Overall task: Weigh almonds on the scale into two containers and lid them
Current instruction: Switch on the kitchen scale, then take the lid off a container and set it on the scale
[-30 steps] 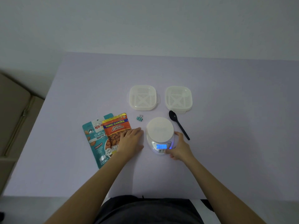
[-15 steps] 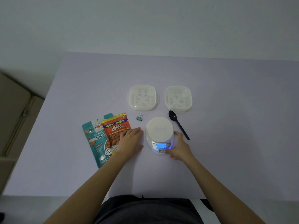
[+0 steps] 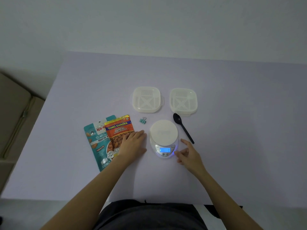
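Kitchen scale (image 3: 163,138) lit, reads 0, platform bare: we judge nothing weighed yet. Lidded container (image 3: 147,99) and second container (image 3: 183,100) sit above it, mid-frame. Our left hand (image 3: 132,146) lies flat on the salted almonds packet (image 3: 118,130). Right hand (image 3: 189,153) is loosely curled and holds nothing. Black spoon (image 3: 182,127), binder clip (image 3: 142,120) and teal almond pouch (image 3: 94,143) lie nearby; nothing obstructs.

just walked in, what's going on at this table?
A person is setting up a weighing job. The left hand rests flat on the salted almonds bag, which overlaps a teal almond bag. The right hand, holding nothing, is at the right edge of the scale; its display is lit and reads 0, platform bare. Two white containers, a black spoon and a binder clip lie beyond.
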